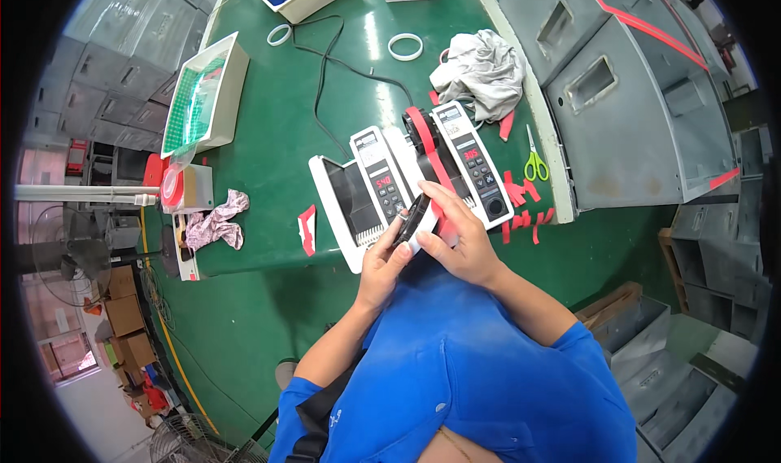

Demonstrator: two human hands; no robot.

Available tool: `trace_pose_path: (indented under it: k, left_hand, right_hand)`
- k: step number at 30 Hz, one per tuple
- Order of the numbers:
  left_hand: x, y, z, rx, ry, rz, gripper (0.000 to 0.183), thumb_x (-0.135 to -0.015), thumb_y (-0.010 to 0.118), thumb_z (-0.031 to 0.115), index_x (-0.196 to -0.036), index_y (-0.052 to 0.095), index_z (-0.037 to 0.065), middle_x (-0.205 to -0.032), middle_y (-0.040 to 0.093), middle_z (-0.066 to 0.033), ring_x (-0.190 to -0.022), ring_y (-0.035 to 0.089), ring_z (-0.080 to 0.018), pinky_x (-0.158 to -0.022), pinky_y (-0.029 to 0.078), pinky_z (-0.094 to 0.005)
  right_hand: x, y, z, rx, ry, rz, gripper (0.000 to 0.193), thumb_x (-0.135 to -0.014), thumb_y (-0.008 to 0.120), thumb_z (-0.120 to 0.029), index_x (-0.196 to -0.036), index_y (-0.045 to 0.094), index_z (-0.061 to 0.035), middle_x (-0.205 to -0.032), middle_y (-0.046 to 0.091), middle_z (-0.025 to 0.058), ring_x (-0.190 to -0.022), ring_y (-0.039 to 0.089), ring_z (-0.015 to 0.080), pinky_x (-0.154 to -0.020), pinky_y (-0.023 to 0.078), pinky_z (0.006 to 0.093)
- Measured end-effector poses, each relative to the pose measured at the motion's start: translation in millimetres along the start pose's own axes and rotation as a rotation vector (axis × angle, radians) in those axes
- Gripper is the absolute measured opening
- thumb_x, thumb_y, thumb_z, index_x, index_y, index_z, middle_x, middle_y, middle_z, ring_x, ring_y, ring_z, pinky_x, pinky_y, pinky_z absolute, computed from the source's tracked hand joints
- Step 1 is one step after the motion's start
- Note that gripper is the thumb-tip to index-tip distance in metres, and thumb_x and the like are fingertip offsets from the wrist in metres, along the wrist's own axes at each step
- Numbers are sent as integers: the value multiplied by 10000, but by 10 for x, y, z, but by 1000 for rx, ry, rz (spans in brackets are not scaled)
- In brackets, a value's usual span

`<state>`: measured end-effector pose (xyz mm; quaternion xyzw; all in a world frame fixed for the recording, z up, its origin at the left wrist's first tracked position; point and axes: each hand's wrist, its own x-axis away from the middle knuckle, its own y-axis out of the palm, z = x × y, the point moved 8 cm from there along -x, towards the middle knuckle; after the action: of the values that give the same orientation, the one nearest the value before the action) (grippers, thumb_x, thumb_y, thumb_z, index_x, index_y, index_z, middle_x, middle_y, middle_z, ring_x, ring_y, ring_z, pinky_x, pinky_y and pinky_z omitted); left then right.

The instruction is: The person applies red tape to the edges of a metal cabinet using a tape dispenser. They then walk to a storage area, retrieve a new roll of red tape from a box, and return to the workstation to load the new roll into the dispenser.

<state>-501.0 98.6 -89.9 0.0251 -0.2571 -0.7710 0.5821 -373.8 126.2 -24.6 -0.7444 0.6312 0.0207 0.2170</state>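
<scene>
Nearest the camera, blue shirt front (455,365); just beyond, at the near edge of the green bench (272,162), both hands close together. Left hand (379,269): part curled, fingers and thumb closed on the left side of a dark piece (413,220) with a pale rim. Right hand (473,247): opened wider, index finger stretched to the upper end, thumb low near the left thumb, same piece held between. Possibly a reel or ring, hard to tell with fingers covering so much. Located between the two palms, over the near ends of the dispensers. Long axis tilted: upper end away from the body and rightward, lower end toward the left thumb. Main relation: red strip (437,168) slanting down from the right dispenser (488,188) to the right side of the piece, passing under the right fingers. Right hand nearer the strip, left hand across the piece from it. Left dispenser (332,215) just beyond the left grip. Green-handled scissors (535,165) farther right, well apart from either grip.
</scene>
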Motion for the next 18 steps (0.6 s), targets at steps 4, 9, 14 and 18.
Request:
trace_pose_path:
  k: [4, 9, 14, 18]
  left_hand:
    - [-7, 81, -7, -57, -33, 66, 571, -946, 463, 253, -1369, 242, -59, -1297, 444, -156, -1143, 478, -185, -968, 370, -297]
    - [108, 253, 47, -33, -155, -14, 549, -987, 281, 344, -1376, 241, -41, -1174, 517, -112, -1017, 530, -146, -876, 420, -264]
    - [167, 268, 130, -319, -124, -64, 573, -952, 413, 349, -1372, 282, -18, -1057, 505, -52, -864, 495, -92, -788, 421, -225]
    - [-17, 377, 223, -272, 168, -185, 773, -887, 506, 438, -1407, 156, -13, -1385, 275, -126, -1191, 379, -172, -930, 362, -280]
  right_hand:
    - [61, -9, -245, 337, -208, -5, 712, -717, 684, -301, -1277, 393, 29, -1301, 396, 209, -1200, 392, 377, -977, 349, 452]
    - [130, -10, -322, 372, -253, -106, 826, -625, 751, -306, -1299, 365, -25, -1321, 344, 205, -1214, 353, 396, -964, 368, 442]
    - [54, -240, -185, 62, -96, -107, 890, -590, 793, -205, -1316, 322, 1, -1281, 397, 199, -1195, 410, 336, -983, 355, 391]
    - [86, -198, -96, -228, 61, -158, 852, -628, 771, -170, -1329, 316, -2, -1275, 426, 166, -1196, 423, 273, -998, 332, 355]
